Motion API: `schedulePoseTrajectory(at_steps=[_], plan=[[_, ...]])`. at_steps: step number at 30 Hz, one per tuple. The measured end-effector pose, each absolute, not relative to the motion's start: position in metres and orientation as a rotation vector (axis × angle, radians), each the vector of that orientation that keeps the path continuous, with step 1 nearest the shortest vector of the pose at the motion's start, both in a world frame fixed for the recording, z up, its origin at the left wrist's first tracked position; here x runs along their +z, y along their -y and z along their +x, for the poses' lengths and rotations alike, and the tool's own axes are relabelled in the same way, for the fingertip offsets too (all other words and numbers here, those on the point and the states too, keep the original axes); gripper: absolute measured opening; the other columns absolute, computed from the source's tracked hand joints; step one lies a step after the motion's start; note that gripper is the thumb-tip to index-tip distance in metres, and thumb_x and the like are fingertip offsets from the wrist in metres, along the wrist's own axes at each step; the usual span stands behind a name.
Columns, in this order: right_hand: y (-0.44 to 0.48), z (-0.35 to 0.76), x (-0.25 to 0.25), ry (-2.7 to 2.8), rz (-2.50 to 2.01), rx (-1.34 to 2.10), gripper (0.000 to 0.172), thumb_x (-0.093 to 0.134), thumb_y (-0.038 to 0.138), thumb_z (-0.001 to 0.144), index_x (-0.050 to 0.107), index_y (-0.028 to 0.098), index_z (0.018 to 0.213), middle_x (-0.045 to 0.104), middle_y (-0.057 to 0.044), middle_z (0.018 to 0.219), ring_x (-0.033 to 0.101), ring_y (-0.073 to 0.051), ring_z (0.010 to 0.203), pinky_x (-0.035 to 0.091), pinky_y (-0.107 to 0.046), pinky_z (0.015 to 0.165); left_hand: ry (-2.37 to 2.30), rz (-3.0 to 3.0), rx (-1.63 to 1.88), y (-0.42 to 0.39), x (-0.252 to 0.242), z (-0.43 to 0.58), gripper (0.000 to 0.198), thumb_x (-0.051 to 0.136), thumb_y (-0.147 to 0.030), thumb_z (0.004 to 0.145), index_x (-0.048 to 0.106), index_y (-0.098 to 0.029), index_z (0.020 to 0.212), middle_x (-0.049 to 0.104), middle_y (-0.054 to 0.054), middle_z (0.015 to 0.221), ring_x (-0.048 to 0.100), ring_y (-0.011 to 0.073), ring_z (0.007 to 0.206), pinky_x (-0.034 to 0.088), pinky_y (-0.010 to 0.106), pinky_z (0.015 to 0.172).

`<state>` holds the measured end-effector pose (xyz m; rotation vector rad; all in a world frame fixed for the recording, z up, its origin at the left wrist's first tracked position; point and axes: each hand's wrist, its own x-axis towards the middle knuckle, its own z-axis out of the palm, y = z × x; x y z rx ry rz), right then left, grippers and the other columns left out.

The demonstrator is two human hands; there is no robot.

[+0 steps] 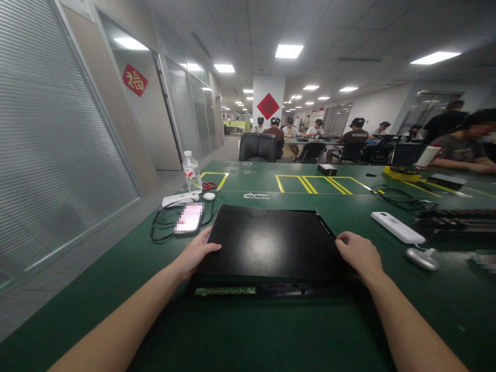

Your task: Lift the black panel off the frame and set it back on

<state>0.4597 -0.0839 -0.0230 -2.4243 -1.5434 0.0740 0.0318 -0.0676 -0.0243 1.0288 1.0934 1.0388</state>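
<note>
A dark, glossy flat display panel (267,243) lies tilted over a shallow black frame (302,289) on the table. Along the frame's near side a green circuit board strip (225,291) shows. My left hand (197,251) grips the panel's left edge, thumb on top and fingers mostly hidden beneath. At the far right side, my right hand (358,253) has its thumb and fingers closed on the frame's edge, close to the panel. Its lower fingers are out of sight.
Left of the panel are a phone (189,217), black cable, a water bottle (191,173) and red-handled scissors (209,185). Small silvery pieces (256,196) lie beyond it. A white device (397,227) and black machine (457,225) sit right. Several people sit farther back.
</note>
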Motion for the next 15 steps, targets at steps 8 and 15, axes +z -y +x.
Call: schedulePoseTrajectory(at_steps=[8, 15], plan=[[0.0813, 0.4615, -0.0255, 1.561, -2.417, 0.054, 0.034, 0.046, 0.038, 0.082, 0.074, 0.026, 0.096, 0.073, -0.01, 0.09, 0.067, -0.026, 0.078, 0.045, -0.033, 0.064, -1.274, 0.888, 1.098, 0.0663, -0.0252, 0.0366, 0.047, 0.067, -0.025, 0.076, 0.059, -0.023, 0.122, 0.078, 0.007, 0.099, 0.075, 0.0248, 0.083, 0.059, 0.035, 0.075], [0.0821, 0.4609, -0.0257, 1.56, -2.414, 0.036, 0.033, 0.046, 0.037, 0.082, 0.074, 0.025, 0.095, 0.073, -0.01, 0.089, 0.067, -0.026, 0.08, 0.045, -0.032, 0.065, -1.207, 0.89, 1.171, 0.0659, -0.0178, 0.036, 0.045, 0.068, -0.027, 0.076, 0.066, -0.022, 0.121, 0.077, 0.008, 0.11, 0.072, 0.0274, 0.102, 0.056, 0.038, 0.089]])
